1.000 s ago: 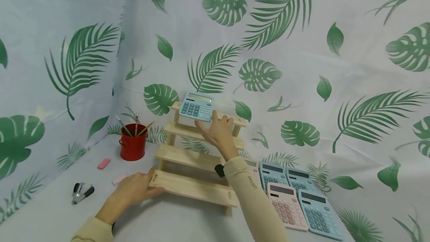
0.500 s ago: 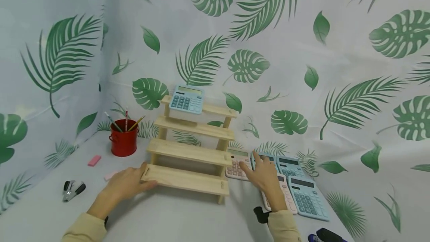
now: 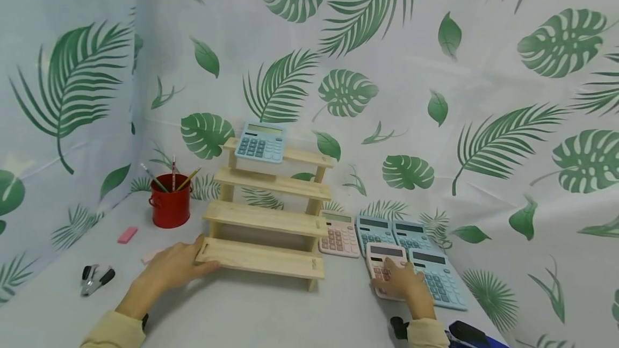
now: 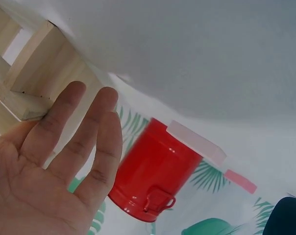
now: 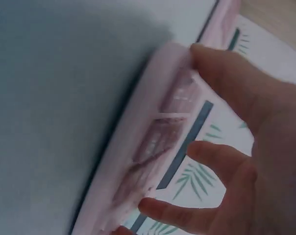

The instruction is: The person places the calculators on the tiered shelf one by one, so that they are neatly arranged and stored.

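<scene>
- The white desk (image 3: pixel 271 316) carries a four-step stand of pale wood (image 3: pixel 261 218).
- The left hand (image 3: pixel 171 267), its fingers released and nearly straight, touches the left end of the lowest step (image 3: pixel 261 258).
- The right hand (image 3: pixel 403 282) is over a pink rectangular calculator (image 3: pixel 378 266) lying on the desk; whether its fingers grasp it, I cannot tell.
- A glossy red bucket (image 3: pixel 171 209) stands left of the stand.

Right hand (image 3: pixel 405 283) hides part of near pink calculator (image 3: pixel 386 252), left hand (image 3: pixel 169 266) part of pale block (image 3: pixel 149 256); near-right black-blue item (image 3: pixel 468 333) cropped, key labels (image 3: pixel 340 241) unreadable.
</scene>
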Demonstrator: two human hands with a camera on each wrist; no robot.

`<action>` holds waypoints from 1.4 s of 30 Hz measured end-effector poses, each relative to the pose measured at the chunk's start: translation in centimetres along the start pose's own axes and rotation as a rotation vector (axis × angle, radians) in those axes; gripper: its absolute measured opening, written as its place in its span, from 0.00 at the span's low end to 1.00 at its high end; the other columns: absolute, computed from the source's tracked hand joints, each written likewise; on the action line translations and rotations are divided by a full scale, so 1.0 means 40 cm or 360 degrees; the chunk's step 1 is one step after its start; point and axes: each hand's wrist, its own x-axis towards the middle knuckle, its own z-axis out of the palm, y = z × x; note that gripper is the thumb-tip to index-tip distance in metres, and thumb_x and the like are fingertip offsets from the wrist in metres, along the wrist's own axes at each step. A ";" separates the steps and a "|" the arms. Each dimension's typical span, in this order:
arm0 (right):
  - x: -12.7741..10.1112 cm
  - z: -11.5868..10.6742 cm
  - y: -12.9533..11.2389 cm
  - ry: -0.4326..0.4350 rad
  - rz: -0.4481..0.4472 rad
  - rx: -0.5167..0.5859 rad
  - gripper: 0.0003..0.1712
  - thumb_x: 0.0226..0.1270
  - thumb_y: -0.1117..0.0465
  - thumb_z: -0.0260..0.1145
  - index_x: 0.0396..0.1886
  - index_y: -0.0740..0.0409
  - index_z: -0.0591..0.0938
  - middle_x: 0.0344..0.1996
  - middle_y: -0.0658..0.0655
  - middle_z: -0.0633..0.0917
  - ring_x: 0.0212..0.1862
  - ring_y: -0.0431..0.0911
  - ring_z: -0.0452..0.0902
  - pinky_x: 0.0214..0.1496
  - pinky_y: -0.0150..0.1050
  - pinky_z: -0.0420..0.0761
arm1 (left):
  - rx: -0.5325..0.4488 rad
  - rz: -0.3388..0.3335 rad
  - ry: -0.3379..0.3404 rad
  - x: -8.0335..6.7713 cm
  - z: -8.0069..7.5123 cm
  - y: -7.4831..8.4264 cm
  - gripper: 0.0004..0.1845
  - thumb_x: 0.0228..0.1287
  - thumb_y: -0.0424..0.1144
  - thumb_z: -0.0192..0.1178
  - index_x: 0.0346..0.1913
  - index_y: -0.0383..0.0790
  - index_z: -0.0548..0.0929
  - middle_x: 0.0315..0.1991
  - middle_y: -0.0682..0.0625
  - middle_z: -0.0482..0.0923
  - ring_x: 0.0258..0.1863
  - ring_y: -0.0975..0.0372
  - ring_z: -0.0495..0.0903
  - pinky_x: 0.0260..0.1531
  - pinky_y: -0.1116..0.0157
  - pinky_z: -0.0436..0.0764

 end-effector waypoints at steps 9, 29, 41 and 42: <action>-0.006 0.019 -0.046 0.0024 -0.0167 -0.0051 0.42 0.58 0.40 0.69 0.67 0.60 0.75 0.62 0.86 0.68 0.65 0.86 0.56 0.65 0.80 0.58 | -0.0018 0.0025 0.0027 -0.003 -0.001 0.003 0.49 0.58 0.65 0.66 0.70 0.29 0.68 0.50 0.33 0.84 0.43 0.49 0.85 0.45 0.43 0.82; 0.003 0.025 -0.028 0.0029 0.0033 0.0215 0.56 0.48 0.31 0.71 0.73 0.57 0.68 0.63 0.93 0.55 0.64 0.88 0.53 0.59 0.82 0.61 | -0.0037 0.0011 -0.0006 0.001 -0.002 -0.004 0.53 0.58 0.68 0.64 0.71 0.26 0.66 0.52 0.31 0.83 0.46 0.45 0.85 0.48 0.41 0.81; -0.043 -0.077 -0.054 0.0408 -0.0137 0.0449 0.58 0.54 0.29 0.66 0.76 0.59 0.64 0.62 0.90 0.56 0.62 0.82 0.52 0.52 0.77 0.68 | -0.0051 0.0066 0.0042 -0.008 0.005 -0.002 0.48 0.59 0.65 0.66 0.68 0.28 0.69 0.48 0.33 0.85 0.43 0.47 0.86 0.44 0.43 0.82; -0.048 -0.087 -0.065 0.0464 -0.0160 0.0480 0.57 0.55 0.30 0.67 0.76 0.58 0.63 0.61 0.89 0.57 0.61 0.80 0.53 0.51 0.74 0.69 | -0.0048 0.0071 0.0050 -0.008 0.005 -0.003 0.48 0.59 0.65 0.66 0.68 0.28 0.70 0.47 0.33 0.85 0.43 0.47 0.86 0.44 0.44 0.83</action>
